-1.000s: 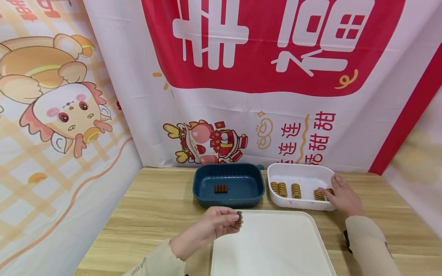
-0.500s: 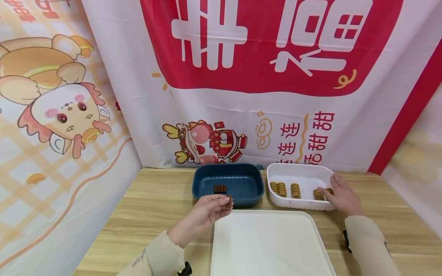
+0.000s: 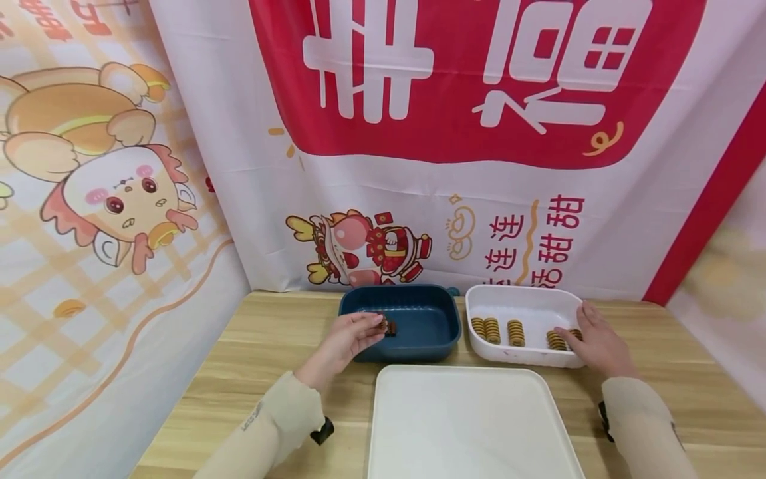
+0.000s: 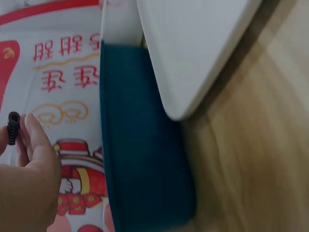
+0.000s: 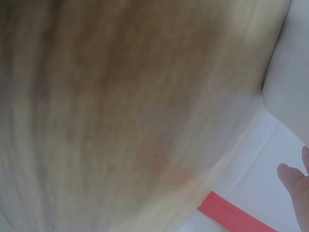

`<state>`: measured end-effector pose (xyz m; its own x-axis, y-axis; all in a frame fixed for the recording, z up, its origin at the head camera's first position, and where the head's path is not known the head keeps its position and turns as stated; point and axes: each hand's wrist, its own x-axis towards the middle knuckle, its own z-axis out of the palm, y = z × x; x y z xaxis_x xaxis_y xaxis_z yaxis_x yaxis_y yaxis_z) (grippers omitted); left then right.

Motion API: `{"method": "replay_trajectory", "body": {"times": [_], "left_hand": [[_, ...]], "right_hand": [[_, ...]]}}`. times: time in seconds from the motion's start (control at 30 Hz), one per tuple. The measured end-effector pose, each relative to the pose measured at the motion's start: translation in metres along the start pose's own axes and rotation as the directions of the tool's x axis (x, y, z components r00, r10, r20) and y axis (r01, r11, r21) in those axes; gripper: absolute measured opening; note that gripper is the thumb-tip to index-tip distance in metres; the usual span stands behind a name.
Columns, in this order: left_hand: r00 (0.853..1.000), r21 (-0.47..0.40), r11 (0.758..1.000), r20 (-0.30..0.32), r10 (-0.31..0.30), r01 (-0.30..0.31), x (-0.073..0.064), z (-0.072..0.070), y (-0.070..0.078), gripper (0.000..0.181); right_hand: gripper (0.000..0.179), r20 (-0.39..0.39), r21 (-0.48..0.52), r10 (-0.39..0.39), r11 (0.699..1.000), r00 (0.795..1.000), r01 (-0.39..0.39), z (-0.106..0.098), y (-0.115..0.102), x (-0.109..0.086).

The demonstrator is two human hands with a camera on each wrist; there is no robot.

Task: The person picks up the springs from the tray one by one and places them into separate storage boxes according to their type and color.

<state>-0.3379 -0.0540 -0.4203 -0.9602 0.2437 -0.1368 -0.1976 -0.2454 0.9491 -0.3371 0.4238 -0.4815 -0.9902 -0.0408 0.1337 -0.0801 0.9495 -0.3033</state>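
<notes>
My left hand (image 3: 344, 342) pinches a dark brown ridged roll (image 4: 13, 128) between thumb and fingertips, over the left part of the blue tub (image 3: 427, 349). In the left wrist view the roll's round end shows a hollow. Inside that tub a dark brown ridged piece (image 3: 391, 328) shows partly behind the fingers. My right hand (image 3: 601, 346) rests over the right end of the white tub (image 3: 479, 299), its fingers along the rim and its thumb over the inside. Several yellow-brown ridged rolls (image 3: 516, 332) lie in the white tub, some partly hidden by this hand.
A cream rectangular tray (image 3: 461, 419) lies on the wooden table (image 3: 215, 386), in front of both tubs. Behind stands a printed cloth (image 3: 257, 199) with a red and white pattern, close to the table's back edge. Another printed cloth (image 3: 137, 299) hangs at the left.
My left hand has moved left and away from me with the roll, from above the tray's corner to over the blue tub. The right hand has stayed on the white tub.
</notes>
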Motion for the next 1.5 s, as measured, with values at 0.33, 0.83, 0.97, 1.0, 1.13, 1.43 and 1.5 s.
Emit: {"method": "replay_trajectory", "body": {"times": [0.33, 0.83, 0.97, 1.0, 1.13, 1.43, 1.5], "left_hand": [[0.976, 0.402, 0.915, -0.187, 0.112, -0.028, 0.028, -0.016, -0.012, 0.016], [0.941, 0.984, 0.173, -0.087, 0.328, 0.03, 0.064, -0.003, -0.022, 0.021], [0.94, 0.976, 0.171, -0.178, 0.29, 0.132, 0.071, -0.003, -0.028, 0.012], [0.938, 0.972, 0.178, -0.2, 0.282, 0.154, 0.072, -0.003, -0.029, 0.01], [0.929, 0.955, 0.204, -0.264, 0.258, 0.215, 0.074, -0.004, -0.033, 0.005], [0.924, 0.938, 0.247, -0.301, 0.235, 0.243, 0.077, -0.006, -0.034, 0.009], [0.925, 0.936, 0.257, -0.3, 0.231, 0.239, 0.078, -0.005, -0.033, 0.007]], "right_hand": [[0.09, -0.001, 0.005, -0.002, 1.0, 1.0, 0.002, 0.002, 0.001, -0.002], [0.088, -0.038, 0.021, -0.016, 1.0, 0.999, 0.017, 0.004, 0.004, -0.006], [0.089, -0.037, 0.021, -0.018, 1.0, 0.999, 0.018, 0.004, 0.003, -0.003], [0.089, -0.034, 0.019, -0.019, 1.0, 0.999, 0.02, 0.004, 0.002, -0.002], [0.089, -0.009, 0.016, -0.019, 1.0, 1.0, 0.019, 0.004, 0.0, 0.001], [0.089, 0.002, 0.018, -0.011, 1.0, 1.0, 0.011, 0.005, 0.0, 0.001], [0.09, -0.004, 0.02, -0.012, 1.0, 1.0, 0.012, 0.005, 0.001, 0.001]]}}
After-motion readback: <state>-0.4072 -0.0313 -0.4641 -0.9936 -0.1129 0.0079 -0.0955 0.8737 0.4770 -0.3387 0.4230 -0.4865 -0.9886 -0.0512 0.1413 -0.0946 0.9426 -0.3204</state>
